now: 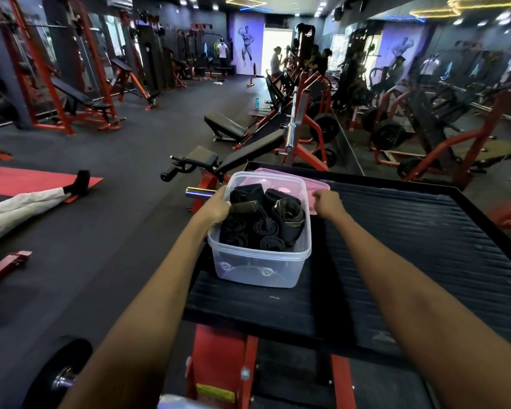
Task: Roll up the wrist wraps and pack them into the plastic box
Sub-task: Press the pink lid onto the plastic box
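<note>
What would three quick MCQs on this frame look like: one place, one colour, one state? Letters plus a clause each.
1. Where does the plastic box sit?
A. On the black ribbed platform
B. On the gym floor
C. On a red mat

2. What colour is the lid behind the box?
A. Blue
B. Pink
C. Green

3. What is the left hand doing?
A. Hanging idle
B. Lifting the lid
C. Gripping a rolled wrap at the box's rim

Answers: 1 A, the box's base rests on the ribbed surface. 2 B, pink shows past the far rim. 3 C, its fingers curl round the roll's end.
</note>
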`<state>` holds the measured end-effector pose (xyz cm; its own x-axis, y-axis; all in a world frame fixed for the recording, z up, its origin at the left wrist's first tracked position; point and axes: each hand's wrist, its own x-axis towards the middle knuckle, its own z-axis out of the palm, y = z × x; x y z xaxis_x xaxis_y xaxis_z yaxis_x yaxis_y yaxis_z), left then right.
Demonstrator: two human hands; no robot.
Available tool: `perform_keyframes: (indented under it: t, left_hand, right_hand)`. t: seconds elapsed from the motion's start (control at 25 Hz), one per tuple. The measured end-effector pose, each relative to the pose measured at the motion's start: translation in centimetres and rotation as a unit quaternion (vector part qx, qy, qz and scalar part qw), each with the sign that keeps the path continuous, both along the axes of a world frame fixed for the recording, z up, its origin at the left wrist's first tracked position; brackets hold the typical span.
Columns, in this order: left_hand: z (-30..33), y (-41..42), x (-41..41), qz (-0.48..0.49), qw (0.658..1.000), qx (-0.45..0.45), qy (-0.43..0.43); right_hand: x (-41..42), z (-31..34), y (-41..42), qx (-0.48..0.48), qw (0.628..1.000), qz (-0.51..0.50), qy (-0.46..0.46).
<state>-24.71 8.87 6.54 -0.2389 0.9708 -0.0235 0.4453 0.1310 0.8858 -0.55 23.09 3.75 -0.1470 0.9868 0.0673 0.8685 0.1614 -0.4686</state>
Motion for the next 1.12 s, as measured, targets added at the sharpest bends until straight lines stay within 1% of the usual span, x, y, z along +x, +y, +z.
perform_keyframes:
  t: [0.08,0.16,0.28,0.36,0.44,0.52,0.64,0.8,0.88,0.96,1.0,1.04,1.08,1.12]
  left_hand:
    - [-0.2,0.2,0.5,0.014,1.000,0.003,0.015]
    - [-0.3,0.3,0.8,0.019,0.999,0.004,0.033]
    - [-0.1,0.2,1.1,0.039,0.998,-0.005,0.044]
    - [-0.1,0.2,1.2,0.044,0.998,-0.007,0.046]
    - [-0.6,0.5,1.6,0.036,0.998,-0.006,0.047]
    - [-1.2,0.8,2.2,0.044,0.998,-0.003,0.041]
    - [-1.4,1.2,3.0,0.068,0.997,-0.017,0.037]
    - [-0.6,0.4,3.6,0.081,0.994,-0.044,0.062]
    - [0.0,-0.1,3.9,0.076,0.990,-0.076,0.093]
    - [1.3,-0.3,4.6,0.105,0.978,-0.087,0.157]
    - [2.1,-0.2,5.1,0.133,0.973,-0.060,0.178]
    - [3.2,0.0,6.1,0.157,0.973,-0.018,0.170]
    - [4.3,0.5,7.1,0.166,0.976,0.026,0.141]
    - [5.5,0.9,8.4,0.159,0.981,0.050,0.098]
  right_hand:
    - [0.4,-1.6,0.2,-0.046,0.995,0.065,-0.055]
    - [0.6,-2.6,0.4,-0.037,0.988,0.112,-0.100]
    - [0.8,-3.0,0.5,0.049,0.977,0.139,-0.155]
    - [1.1,-2.9,0.6,0.096,0.968,0.153,-0.172]
    - [2.0,-2.9,1.0,0.129,0.965,0.138,-0.179]
    - [3.0,-2.3,1.3,0.161,0.967,0.095,-0.174]
    - [3.2,-0.4,1.4,0.209,0.963,0.066,-0.155]
    - [3.1,2.4,0.6,0.211,0.963,0.052,-0.162]
    - [3.7,3.8,-0.4,0.220,0.964,0.039,-0.146]
    - [4.3,5.7,-1.5,0.240,0.963,0.049,-0.110]
    - [4.6,6.7,-2.1,0.254,0.961,0.061,-0.094]
    - [4.9,7.9,-2.6,0.265,0.958,0.073,-0.085]
    - [5.0,9.2,-3.1,0.275,0.955,0.080,-0.080]
    - [5.0,10.5,-3.7,0.284,0.953,0.080,-0.068]
